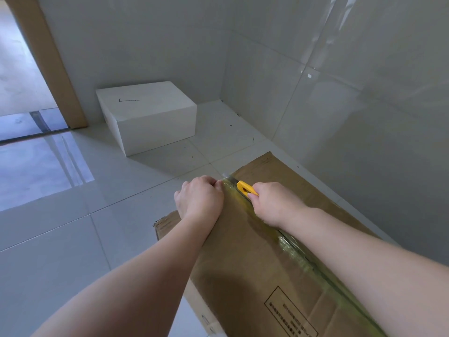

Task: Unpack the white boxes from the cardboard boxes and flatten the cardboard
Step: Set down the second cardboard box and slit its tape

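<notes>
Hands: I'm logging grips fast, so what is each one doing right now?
Left hand: fingers curled over the far edge of the cardboard box, bracing it.
Right hand: gripping the yellow utility knife at the taped seam.
</notes>
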